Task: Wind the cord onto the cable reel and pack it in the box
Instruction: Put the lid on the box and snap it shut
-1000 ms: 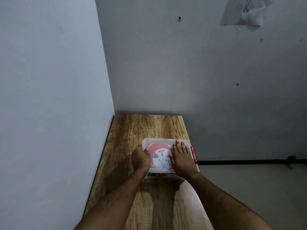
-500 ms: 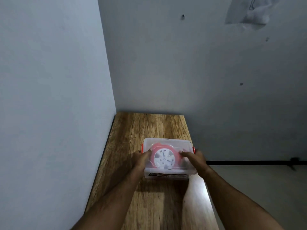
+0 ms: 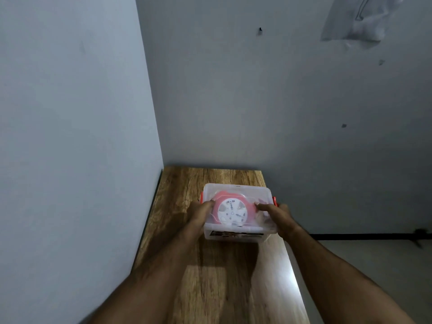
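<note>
A clear plastic box with red side latches stands on the wooden table, its translucent lid on top. Through the lid shows the pink cable reel with its white socket face up. My left hand grips the box's left side with the thumb on the lid. My right hand grips the right side, next to the red latch. No loose cord is visible outside the box.
The narrow table sits in a corner, with a grey wall along its left edge and another wall behind it. The table's right edge drops to a pale floor. A plastic bag hangs high on the back wall.
One second ago my right palm lay flat on the lid and my left hand was at the left edge. Both hands have since moved to the box's sides and grip it.
</note>
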The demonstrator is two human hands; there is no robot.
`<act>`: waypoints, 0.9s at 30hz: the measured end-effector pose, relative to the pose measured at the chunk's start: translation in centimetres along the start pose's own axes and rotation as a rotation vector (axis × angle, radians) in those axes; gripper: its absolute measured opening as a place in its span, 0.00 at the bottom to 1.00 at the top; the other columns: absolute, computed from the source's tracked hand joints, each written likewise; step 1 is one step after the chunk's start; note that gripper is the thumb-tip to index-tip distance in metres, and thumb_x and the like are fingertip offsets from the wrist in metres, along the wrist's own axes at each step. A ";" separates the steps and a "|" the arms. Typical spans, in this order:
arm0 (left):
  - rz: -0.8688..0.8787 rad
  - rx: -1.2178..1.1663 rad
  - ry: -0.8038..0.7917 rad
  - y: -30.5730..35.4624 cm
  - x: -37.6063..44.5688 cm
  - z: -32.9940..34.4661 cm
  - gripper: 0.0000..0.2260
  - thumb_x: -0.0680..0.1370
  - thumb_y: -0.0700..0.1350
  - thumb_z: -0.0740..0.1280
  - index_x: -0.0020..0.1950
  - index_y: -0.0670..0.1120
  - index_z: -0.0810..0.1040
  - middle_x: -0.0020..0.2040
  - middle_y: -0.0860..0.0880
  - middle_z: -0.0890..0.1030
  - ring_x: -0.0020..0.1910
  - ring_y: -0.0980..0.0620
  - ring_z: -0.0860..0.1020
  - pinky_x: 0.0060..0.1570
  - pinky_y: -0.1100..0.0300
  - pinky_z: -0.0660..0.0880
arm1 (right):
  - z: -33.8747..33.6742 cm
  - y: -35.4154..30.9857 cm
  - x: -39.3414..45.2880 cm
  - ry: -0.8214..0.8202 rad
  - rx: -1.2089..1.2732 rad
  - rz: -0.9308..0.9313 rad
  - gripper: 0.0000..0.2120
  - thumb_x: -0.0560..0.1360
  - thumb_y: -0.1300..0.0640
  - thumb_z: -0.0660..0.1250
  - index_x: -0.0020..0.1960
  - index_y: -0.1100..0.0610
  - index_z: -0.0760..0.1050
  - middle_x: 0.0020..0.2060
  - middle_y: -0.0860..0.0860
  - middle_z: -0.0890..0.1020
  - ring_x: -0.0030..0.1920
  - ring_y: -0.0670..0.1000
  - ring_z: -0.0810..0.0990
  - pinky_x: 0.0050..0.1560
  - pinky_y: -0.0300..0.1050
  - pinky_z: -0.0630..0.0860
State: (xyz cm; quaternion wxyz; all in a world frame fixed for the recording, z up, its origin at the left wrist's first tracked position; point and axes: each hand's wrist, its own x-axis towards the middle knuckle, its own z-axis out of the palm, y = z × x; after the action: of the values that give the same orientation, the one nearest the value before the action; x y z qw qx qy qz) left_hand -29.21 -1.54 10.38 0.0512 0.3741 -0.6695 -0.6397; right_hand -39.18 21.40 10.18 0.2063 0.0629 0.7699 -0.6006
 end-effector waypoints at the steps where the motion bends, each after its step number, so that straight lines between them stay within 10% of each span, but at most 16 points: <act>1: 0.006 -0.002 -0.004 0.6 0.7 0.0 0.18 0.80 0.48 0.72 0.65 0.40 0.79 0.48 0.49 0.83 0.42 0.51 0.82 0.34 0.60 0.75 | 0.3 -0.7 0.6 0.002 -0.001 -0.007 0.25 0.70 0.51 0.80 0.62 0.61 0.80 0.52 0.58 0.86 0.51 0.60 0.86 0.51 0.59 0.85; 7: 0.000 0.008 0.003 4.0 6.1 -0.2 0.20 0.80 0.50 0.72 0.68 0.40 0.76 0.59 0.44 0.82 0.51 0.47 0.79 0.37 0.60 0.74 | 2.2 -4.2 5.0 -0.005 0.008 -0.033 0.25 0.71 0.52 0.80 0.63 0.61 0.78 0.54 0.58 0.85 0.51 0.60 0.86 0.53 0.62 0.84; 14: -0.107 -0.077 -0.011 5.3 12.8 0.0 0.10 0.80 0.51 0.71 0.43 0.49 0.74 0.40 0.53 0.78 0.38 0.55 0.76 0.32 0.63 0.69 | 4.8 -6.2 11.0 -0.025 0.018 -0.034 0.23 0.72 0.53 0.79 0.63 0.61 0.79 0.54 0.58 0.85 0.52 0.61 0.86 0.51 0.61 0.85; 27: -0.113 -0.015 0.044 4.8 19.9 0.2 0.10 0.78 0.48 0.73 0.38 0.49 0.78 0.38 0.51 0.82 0.38 0.51 0.80 0.34 0.60 0.71 | 7.9 -6.1 18.1 -0.049 0.009 -0.044 0.22 0.72 0.52 0.79 0.62 0.58 0.78 0.54 0.56 0.85 0.52 0.59 0.85 0.53 0.59 0.85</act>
State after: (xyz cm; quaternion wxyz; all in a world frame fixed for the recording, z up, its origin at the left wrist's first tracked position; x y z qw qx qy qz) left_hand -45.70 -13.13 6.50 0.0325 0.4248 -0.6411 -0.6383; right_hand -55.81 9.51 7.02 0.2115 0.0324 0.7632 -0.6097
